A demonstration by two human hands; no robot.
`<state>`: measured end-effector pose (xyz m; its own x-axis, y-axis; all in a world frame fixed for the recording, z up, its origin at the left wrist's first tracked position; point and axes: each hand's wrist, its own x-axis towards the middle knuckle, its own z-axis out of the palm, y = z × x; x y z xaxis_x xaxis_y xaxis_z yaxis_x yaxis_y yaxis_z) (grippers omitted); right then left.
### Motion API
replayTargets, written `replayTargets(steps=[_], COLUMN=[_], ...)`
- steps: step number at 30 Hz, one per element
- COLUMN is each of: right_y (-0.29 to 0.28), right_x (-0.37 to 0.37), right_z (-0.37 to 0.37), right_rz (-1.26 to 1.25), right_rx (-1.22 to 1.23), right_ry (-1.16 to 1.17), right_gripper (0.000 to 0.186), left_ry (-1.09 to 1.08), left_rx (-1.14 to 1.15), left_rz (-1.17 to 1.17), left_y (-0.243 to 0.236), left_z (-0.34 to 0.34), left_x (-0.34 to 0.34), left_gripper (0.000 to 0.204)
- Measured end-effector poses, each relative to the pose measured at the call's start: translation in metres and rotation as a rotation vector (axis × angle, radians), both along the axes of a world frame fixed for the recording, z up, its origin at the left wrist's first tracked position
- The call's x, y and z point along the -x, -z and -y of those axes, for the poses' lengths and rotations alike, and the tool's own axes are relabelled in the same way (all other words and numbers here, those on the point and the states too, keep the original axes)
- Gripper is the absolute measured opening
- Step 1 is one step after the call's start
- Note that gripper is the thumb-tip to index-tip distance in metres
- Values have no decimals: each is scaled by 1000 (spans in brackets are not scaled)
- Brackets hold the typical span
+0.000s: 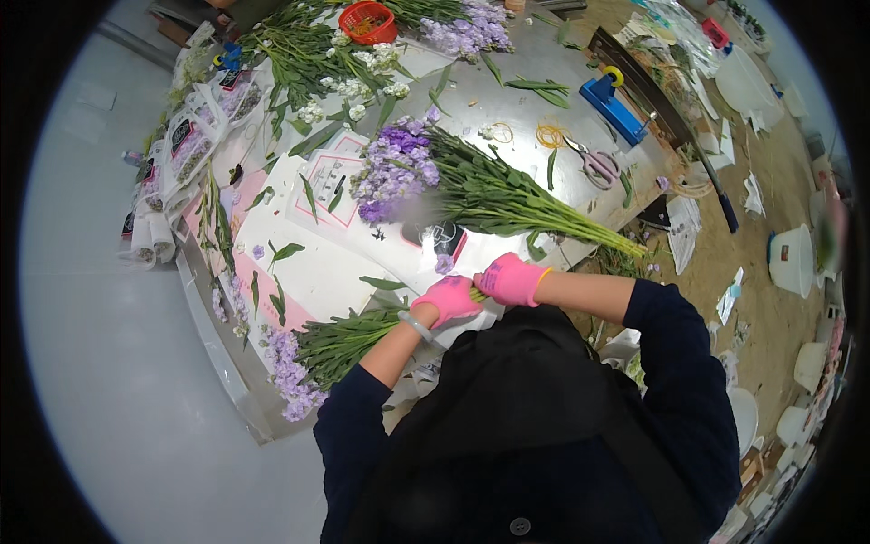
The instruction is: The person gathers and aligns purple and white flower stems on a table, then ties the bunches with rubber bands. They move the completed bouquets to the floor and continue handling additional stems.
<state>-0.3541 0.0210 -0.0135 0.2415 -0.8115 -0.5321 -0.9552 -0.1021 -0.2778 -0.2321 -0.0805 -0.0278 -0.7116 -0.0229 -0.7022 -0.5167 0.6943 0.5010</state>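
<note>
Pink gloves cover both of my hands. My left hand point(449, 301) is closed round the stems of a bunch of pale lilac flowers point(292, 376), whose blooms point to the lower left. Its green leaves point(349, 344) spread out beside my left forearm. Close by on the right, my right hand point(510, 279) grips the stem ends of the same bunch; a short bit of stem shows between the gloves. Just beyond my hands lies another bunch of purple flowers point(396, 168) on printed white paper point(349, 249), its long stems point(544, 213) reaching to the right.
Scissors point(598, 165) lie near a blue tape dispenser point(613, 109) and yellow rubber bands point(550, 136). A red basket point(368, 23) stands at the back among more flowers. Wrapped bunches point(188, 145) line the left edge. A long-handled blade point(666, 100) borders the metal table's right side.
</note>
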Motion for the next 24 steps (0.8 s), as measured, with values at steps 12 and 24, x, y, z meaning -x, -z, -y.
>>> replayTargets(steps=[12,24], right_y=[62,61], right_x=[241,303], right_z=[105,139], right_rz=[-3,374], right_rx=[373,455], right_ry=[874,875], right_gripper=[31,21], left_ry=[-131,-206], left_rx=[212,280], left_rz=[-96,7], left_y=[10,-17], left_z=[-12,0], left_x=[-9,-1], left_gripper=[17,24])
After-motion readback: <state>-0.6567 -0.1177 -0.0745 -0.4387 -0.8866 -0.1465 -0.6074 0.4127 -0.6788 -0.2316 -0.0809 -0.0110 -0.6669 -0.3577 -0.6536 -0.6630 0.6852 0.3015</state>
